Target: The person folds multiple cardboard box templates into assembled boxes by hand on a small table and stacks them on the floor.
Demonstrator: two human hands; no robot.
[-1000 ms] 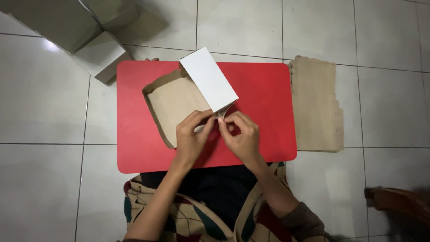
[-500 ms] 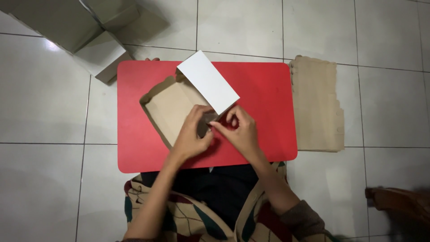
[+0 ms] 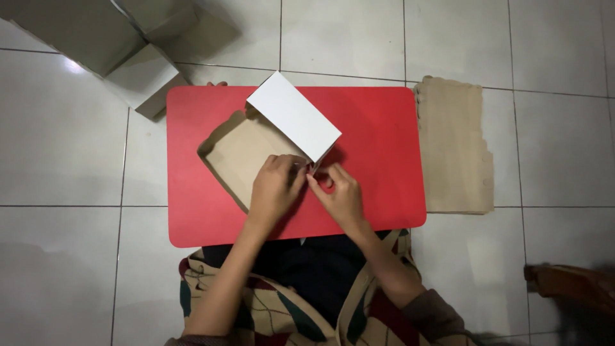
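Fingers of left hand [image 3: 274,189] and right hand [image 3: 341,195] pinch the half-folded brown cardboard box's [image 3: 246,157] near corner; bare red rectangular tabletop [image 3: 378,141] lies rightward.

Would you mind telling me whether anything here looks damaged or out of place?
Yes: the flat cardboard stack on the floor right of the red table has ragged, uneven edges. The half-folded box looks intact.

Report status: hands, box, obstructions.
Left hand and right hand pinching corner of half-folded white-and-brown cardboard box on red table. Nothing in the way.
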